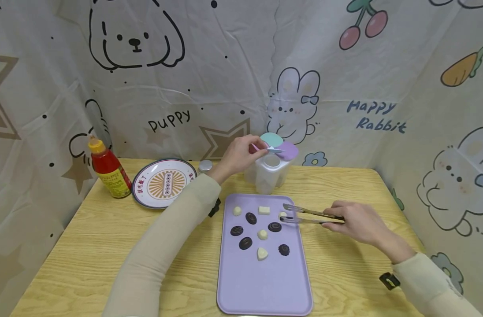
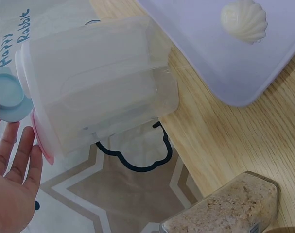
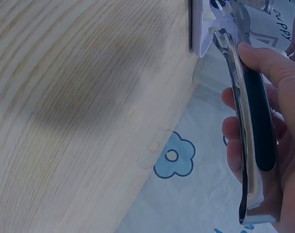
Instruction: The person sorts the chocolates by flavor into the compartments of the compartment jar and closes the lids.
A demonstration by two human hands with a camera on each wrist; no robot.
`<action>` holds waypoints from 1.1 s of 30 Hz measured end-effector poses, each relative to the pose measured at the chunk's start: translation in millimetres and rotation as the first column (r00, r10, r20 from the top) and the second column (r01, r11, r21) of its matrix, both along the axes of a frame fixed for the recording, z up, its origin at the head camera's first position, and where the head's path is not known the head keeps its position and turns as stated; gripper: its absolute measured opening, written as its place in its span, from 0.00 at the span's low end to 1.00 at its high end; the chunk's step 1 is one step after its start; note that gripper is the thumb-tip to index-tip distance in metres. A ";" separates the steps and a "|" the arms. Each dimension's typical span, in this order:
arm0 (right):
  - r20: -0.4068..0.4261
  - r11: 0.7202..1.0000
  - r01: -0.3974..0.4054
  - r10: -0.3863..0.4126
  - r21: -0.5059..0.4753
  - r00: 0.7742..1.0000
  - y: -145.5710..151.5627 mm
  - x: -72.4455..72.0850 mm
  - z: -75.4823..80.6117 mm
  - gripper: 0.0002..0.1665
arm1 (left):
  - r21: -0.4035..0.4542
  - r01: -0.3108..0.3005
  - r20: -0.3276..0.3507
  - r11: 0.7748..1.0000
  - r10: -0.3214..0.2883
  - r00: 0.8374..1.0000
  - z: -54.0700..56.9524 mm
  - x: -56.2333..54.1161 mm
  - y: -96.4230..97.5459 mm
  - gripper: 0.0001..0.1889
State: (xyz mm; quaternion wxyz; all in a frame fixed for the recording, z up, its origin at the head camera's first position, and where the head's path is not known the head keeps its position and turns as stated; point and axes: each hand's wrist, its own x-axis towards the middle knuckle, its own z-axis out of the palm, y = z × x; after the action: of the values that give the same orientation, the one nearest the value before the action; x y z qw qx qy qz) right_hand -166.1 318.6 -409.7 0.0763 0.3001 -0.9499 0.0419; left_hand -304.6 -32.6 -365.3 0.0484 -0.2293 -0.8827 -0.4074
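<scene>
At the back of the table, my left hand (image 1: 241, 154) pinches a light blue lid (image 2: 8, 94) by its edge. The lid is raised beside the uncovered mouth of a translucent container (image 1: 267, 176) with several compartments. Its teal lid (image 1: 271, 139), purple lid (image 1: 287, 151) and pink lid (image 2: 42, 138) sit on top. Metal tongs (image 3: 261, 121) with dark grips lie in my right hand (image 1: 356, 221). Their spread tips reach over the right edge of a lilac tray (image 1: 265, 288), around a white chocolate (image 1: 282, 215). Several dark chocolates (image 1: 245, 243) and white chocolates (image 1: 262, 254) lie on the tray.
A red sauce bottle (image 1: 110, 171) with a yellow cap stands at the back left, beside a white plate (image 1: 146, 193) with a printed pattern. Behind my left forearm is a silver-capped jar (image 1: 205, 166). A printed curtain (image 1: 225, 88) hangs along the table's back and sides.
</scene>
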 end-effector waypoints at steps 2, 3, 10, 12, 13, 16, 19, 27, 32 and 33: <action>0.007 1.000 -0.005 0.005 0.008 1.000 -0.7 -0.6 -1.1 0.14 | -0.001 0.001 0.000 1.000 -0.001 1.000 0.2 -0.2 -0.1 0.09; 0.009 1.000 -0.008 0.007 0.013 1.000 -0.9 -1.0 -1.9 0.14 | -0.001 0.001 0.000 1.000 -0.001 1.000 0.4 -0.2 -0.2 0.09; 0.030 1.000 -0.009 0.008 0.016 1.000 -1.7 -4.6 -7.5 0.13 | 0.011 0.008 0.006 1.000 -0.009 1.000 0.6 -0.5 0.4 0.09; 0.039 1.000 -0.001 0.001 0.014 0.999 -1.8 -5.4 -8.7 0.13 | 0.012 0.008 0.011 1.000 -0.008 1.000 0.6 -0.5 0.4 0.09; 0.043 1.000 0.002 -0.002 0.013 0.999 -2.1 -5.7 -9.2 0.13 | 0.011 0.007 0.013 1.000 -0.007 1.000 0.5 -0.6 0.4 0.09; 0.051 1.000 0.005 -0.005 0.009 0.999 -2.8 -6.8 -10.8 0.13 | 0.012 0.004 0.020 1.000 -0.004 1.000 0.5 -0.2 0.1 0.09; 0.059 1.000 -0.001 0.001 -0.007 0.998 -3.4 -7.9 -12.1 0.12 | 0.009 0.004 0.021 1.000 -0.004 1.000 0.6 -0.1 0.0 0.09; 0.049 0.999 -0.034 0.036 -0.031 0.998 -4.0 -9.5 -14.0 0.10 | 0.010 0.004 0.018 1.000 -0.004 1.000 0.7 0.1 0.3 0.09; 0.027 0.998 -0.042 0.044 -0.057 0.999 -3.2 -8.8 -15.6 0.09 | 0.010 0.004 0.020 1.000 -0.004 1.000 0.3 0.4 0.1 0.09; 0.018 0.997 -0.046 0.047 -0.068 0.999 -3.3 -8.8 -15.7 0.08 | 0.009 0.004 0.021 1.000 -0.004 1.000 0.2 0.5 -0.1 0.09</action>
State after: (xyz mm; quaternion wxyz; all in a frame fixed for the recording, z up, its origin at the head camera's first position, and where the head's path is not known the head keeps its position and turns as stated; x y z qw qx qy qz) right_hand -174.9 315.3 -425.5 0.0762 0.3191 -0.9414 0.0786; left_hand -304.1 -32.7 -365.0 0.0395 -0.2266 -0.8807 -0.4141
